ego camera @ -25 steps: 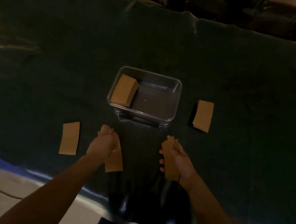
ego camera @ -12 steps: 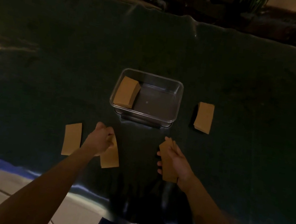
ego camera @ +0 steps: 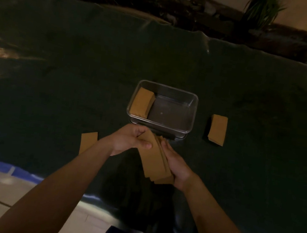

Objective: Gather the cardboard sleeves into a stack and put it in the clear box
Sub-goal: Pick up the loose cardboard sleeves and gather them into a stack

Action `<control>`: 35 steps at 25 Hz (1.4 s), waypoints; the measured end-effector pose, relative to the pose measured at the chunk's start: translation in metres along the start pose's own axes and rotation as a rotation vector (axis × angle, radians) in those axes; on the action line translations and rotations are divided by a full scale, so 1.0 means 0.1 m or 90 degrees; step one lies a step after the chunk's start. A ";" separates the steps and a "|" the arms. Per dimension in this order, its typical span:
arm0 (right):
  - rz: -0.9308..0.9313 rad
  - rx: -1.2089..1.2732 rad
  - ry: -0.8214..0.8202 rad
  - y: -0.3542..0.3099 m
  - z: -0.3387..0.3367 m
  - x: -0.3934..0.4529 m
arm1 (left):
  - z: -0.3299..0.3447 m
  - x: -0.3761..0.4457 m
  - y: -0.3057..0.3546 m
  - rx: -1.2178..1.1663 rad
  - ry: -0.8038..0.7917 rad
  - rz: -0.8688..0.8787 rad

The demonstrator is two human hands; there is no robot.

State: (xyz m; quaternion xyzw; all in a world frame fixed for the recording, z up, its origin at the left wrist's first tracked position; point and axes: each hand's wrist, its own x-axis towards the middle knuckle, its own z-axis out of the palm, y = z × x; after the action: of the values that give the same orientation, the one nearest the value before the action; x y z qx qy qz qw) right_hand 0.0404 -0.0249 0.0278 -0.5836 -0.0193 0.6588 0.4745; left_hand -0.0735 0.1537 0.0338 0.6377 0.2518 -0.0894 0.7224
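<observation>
The hands have come together since a second ago, merging their sleeves into one stack (ego camera: pixel 155 159) held just in front of the clear box (ego camera: pixel 192 109). Left hand (ego camera: pixel 132 141) and right hand (ego camera: pixel 174 163) both grip it; more sleeves lie inside the box (ego camera: pixel 142 104) and on the surface at left (ego camera: pixel 88 141) and right (ego camera: pixel 217 129).

hands: apart → together | sleeves: two bunches → one stack (ego camera: pixel 155 160)

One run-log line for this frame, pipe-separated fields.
phase: gathering | left hand + right hand: both on held stack | clear box: one stack inside | loose: left sleeve, right stack
</observation>
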 end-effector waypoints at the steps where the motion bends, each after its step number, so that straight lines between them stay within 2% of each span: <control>1: 0.004 0.039 -0.010 0.01 0.02 0.01 | 0.02 0.00 0.00 0.005 0.018 0.011; 6: -0.019 0.105 -0.032 0.03 0.12 -0.03 | 0.10 -0.05 0.04 0.115 0.071 0.061; 9: -0.040 0.126 -0.011 0.05 0.13 -0.03 | 0.22 -0.06 0.06 0.118 0.138 0.078; 12: -0.022 0.159 0.010 0.01 0.15 -0.10 | 0.38 -0.06 0.06 0.117 0.162 0.080; 15: -0.009 0.174 0.011 -0.06 0.10 -0.16 | 0.51 -0.07 0.05 0.284 0.204 0.103; 17: -0.011 0.144 0.020 -0.12 0.06 -0.16 | 0.58 -0.11 0.07 0.312 0.168 0.098; 19: -0.001 0.079 0.021 -0.19 0.05 -0.14 | 0.65 -0.17 0.10 0.277 0.077 0.040; 21: 0.015 0.021 0.018 -0.25 0.10 -0.10 | 0.70 -0.21 0.10 0.387 0.044 -0.003; 23: 0.015 0.006 0.017 -0.26 0.19 -0.05 | 0.73 -0.22 0.06 0.492 0.086 0.006; 26: 0.038 0.040 0.011 -0.26 0.29 -0.01 | 0.64 -0.26 -0.04 0.536 0.164 0.081; 28: 0.071 0.055 -0.004 -0.28 0.37 0.00 | 0.53 -0.28 -0.13 0.567 0.180 0.097; 31: 0.069 0.026 0.063 -0.29 0.54 0.09 | 0.34 -0.34 -0.29 0.521 0.184 0.093; 33: 0.043 0.084 0.083 -0.30 0.65 0.16 | 0.08 -0.48 -0.55 0.562 0.254 0.110; 35: 0.036 0.145 0.097 -0.30 0.70 0.23 | -0.25 -0.67 -0.97 0.693 0.340 0.071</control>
State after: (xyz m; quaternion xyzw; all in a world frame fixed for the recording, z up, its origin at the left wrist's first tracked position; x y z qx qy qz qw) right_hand 0.0059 0.0434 0.0502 -0.5746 0.1080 0.6234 0.5192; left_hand -0.1811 0.1489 -0.0203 0.9281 0.3086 -0.0041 0.2084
